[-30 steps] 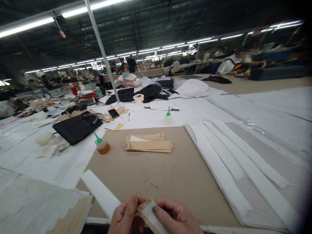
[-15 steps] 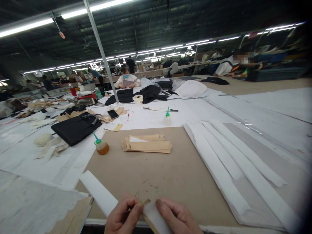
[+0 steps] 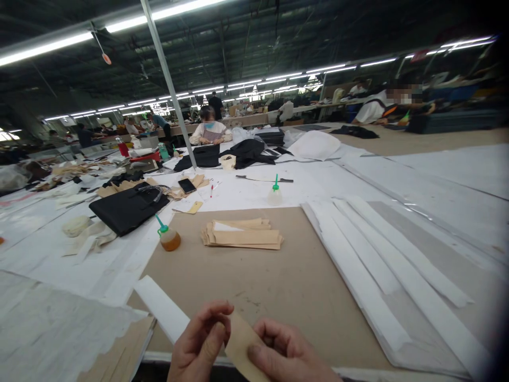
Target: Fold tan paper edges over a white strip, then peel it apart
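Observation:
A tan strip (image 3: 242, 342), probably paper or thin leather, is held up at the front edge of the work board. My right hand (image 3: 288, 353) pinches it, the thumb pressed on its tan face and the fingers behind. Beside its left edge is my left hand (image 3: 202, 339), fingers curved and thumb apart from the index finger; whether a fingertip touches the strip I cannot tell. A white strip (image 3: 161, 307) lies on the board, its near end hidden behind my left hand. Farther back sits a stack of tan strips (image 3: 242, 239) with a white piece in it.
On the brown board (image 3: 278, 281) stands a bottle of amber liquid (image 3: 170, 240); a pale bottle (image 3: 274, 195) is behind. Long white strips (image 3: 369, 254) lie right. A black bag (image 3: 125, 209), phone (image 3: 186, 185) and pen (image 3: 212, 191) are left. Co-workers sit farther off.
The held strip has turned from its white side to its tan face. My left thumb and index finger have come apart and off the strip's end; my right hand still grips it.

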`<state>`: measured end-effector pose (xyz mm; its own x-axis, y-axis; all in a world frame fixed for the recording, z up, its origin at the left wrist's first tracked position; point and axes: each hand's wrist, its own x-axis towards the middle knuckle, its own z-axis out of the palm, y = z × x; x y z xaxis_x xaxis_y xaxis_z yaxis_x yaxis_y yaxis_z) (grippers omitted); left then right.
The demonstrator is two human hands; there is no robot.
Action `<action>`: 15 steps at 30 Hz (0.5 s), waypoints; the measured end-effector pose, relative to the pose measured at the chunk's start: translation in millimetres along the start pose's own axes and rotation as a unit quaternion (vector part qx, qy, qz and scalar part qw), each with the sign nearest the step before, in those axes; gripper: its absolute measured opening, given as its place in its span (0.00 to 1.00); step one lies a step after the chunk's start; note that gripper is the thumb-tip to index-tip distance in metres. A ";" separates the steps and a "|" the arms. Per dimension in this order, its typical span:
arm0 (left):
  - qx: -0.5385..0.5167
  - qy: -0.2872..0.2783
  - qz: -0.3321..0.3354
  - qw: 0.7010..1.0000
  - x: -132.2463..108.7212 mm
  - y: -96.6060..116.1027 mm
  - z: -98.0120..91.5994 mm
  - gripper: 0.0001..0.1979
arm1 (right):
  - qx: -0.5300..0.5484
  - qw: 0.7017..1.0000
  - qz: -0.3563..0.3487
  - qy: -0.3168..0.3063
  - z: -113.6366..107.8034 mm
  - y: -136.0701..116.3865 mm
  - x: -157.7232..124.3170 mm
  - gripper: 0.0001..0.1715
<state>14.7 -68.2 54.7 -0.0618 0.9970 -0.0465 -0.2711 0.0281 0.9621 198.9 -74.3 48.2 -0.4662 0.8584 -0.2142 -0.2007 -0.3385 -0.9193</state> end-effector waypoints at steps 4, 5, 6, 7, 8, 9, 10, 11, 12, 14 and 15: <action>-0.067 0.013 -0.109 0.992 3.7 -2.3 -0.2 0.23 | -0.157 0.985 -0.044 0.051 -4.8 -7.4 -3.9 0.24; -0.063 0.001 -0.117 0.991 3.9 -2.5 -0.2 0.24 | -0.179 0.981 -0.049 0.053 -5.9 -9.8 -5.2 0.24; -0.053 -0.013 -0.121 0.991 3.8 -2.6 -0.1 0.26 | -0.191 0.979 -0.049 0.054 -6.8 -11.9 -6.1 0.24; -0.039 -0.028 -0.123 0.991 3.7 -2.5 -0.2 0.27 | -0.193 0.979 -0.045 0.055 -7.3 -13.6 -6.7 0.24; -0.020 -0.042 -0.122 0.991 3.6 -2.3 -0.2 0.28 | -0.188 0.980 -0.040 0.056 -7.7 -14.9 -6.8 0.24; 0.005 -0.054 -0.122 0.991 3.7 -2.0 -0.3 0.29 | -0.180 0.981 -0.035 0.058 -7.9 -15.6 -6.4 0.23; 0.036 -0.066 -0.119 0.990 4.1 -1.7 -0.4 0.30 | -0.172 0.983 -0.032 0.058 -8.1 -15.9 -5.7 0.24; 0.070 -0.076 -0.116 0.988 4.8 -1.5 -0.3 0.30 | -0.165 0.984 -0.028 0.058 -8.5 -15.6 -4.5 0.24; 0.103 -0.085 -0.114 0.984 6.0 -1.5 -0.1 0.31 | -0.159 0.985 -0.026 0.057 -9.2 -14.7 -3.0 0.24; 0.148 -0.099 -0.117 0.977 9.2 -2.6 0.7 0.31 | -0.151 0.987 -0.019 0.050 -11.5 -11.0 0.8 0.25; 0.158 -0.105 -0.121 0.974 11.2 -3.8 1.3 0.30 | -0.149 0.988 -0.016 0.046 -13.1 -8.2 2.9 0.27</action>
<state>16.3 -57.1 50.9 0.1747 0.9502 -0.2582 0.0586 0.2517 0.9660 210.5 -63.9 50.8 -0.3815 0.9024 -0.2003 0.0541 -0.1945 -0.9794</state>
